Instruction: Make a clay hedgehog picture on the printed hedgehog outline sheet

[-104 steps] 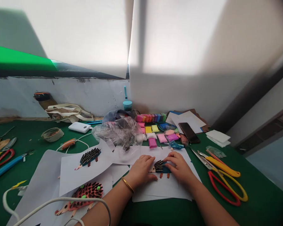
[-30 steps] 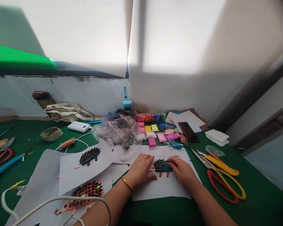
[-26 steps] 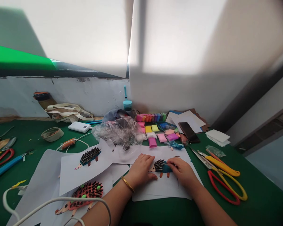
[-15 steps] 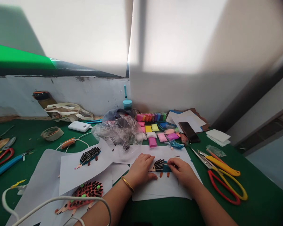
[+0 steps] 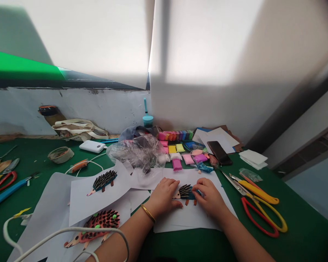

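Observation:
A clay hedgehog (image 5: 186,192) with a pale face, a dark blue body, brown feet and dark seed-like spines on its front half lies on white paper (image 5: 177,218). My left hand (image 5: 165,194), with a gold bangle (image 5: 148,213) at the wrist, rests spread on the paper beside the hedgehog's face. My right hand (image 5: 207,196) is over the hedgehog's rear half, thumb and forefinger brought together at the blue back. Whatever is between those fingertips is too small to make out. The hand hides the hedgehog's rear end.
Two more hedgehog pieces, one blue (image 5: 105,181) and one red (image 5: 98,225), lie on papers at left. Colored clay packets (image 5: 176,163), a plastic bag (image 5: 139,153) and a phone (image 5: 219,153) are behind. Large scissors (image 5: 258,207) lie right; a white cable (image 5: 79,230) loops at front left.
My right hand has shifted slightly up and left over the hedgehog's back. A small dark sliver on the paper above it no longer shows. My left hand has stayed in place.

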{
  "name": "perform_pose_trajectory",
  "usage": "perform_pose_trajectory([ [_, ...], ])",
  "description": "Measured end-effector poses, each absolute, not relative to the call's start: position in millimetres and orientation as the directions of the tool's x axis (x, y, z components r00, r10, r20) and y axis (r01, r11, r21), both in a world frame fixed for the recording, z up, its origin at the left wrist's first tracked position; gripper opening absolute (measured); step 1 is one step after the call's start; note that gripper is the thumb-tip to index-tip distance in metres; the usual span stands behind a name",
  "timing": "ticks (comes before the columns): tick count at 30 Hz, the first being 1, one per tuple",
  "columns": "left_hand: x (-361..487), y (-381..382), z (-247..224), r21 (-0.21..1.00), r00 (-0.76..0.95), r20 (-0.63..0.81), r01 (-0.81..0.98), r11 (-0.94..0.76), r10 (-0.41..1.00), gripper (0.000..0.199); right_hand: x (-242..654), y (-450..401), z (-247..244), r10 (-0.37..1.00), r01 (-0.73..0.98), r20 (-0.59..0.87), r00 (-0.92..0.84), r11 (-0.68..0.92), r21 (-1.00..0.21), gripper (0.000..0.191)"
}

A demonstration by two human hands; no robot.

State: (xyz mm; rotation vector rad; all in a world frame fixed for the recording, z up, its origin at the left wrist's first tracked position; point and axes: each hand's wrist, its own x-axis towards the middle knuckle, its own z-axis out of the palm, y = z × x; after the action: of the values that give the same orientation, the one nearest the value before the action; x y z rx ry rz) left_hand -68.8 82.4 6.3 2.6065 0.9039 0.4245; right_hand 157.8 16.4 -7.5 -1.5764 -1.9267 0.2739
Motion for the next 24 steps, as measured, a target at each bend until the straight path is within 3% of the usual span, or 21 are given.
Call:
perform_pose_trajectory([
  [18, -68.5, 82.8, 4.3, 0.403, 0.752, 0.181, 0.531, -0.745, 0.634, 0.085, 147.7, 14.9, -9.0, 0.881, 0.89, 0.437, -0.183, 0.337, -0.307, 0.011],
  [24, -69.2, 83.8, 1.8, 0.396, 0.753, 0.194, 0.526, -0.753, 0.629, 0.086, 152.1, 15.5, -9.8, 0.894, 0.88, 0.422, -0.148, 0.314, -0.356, 0.009],
])
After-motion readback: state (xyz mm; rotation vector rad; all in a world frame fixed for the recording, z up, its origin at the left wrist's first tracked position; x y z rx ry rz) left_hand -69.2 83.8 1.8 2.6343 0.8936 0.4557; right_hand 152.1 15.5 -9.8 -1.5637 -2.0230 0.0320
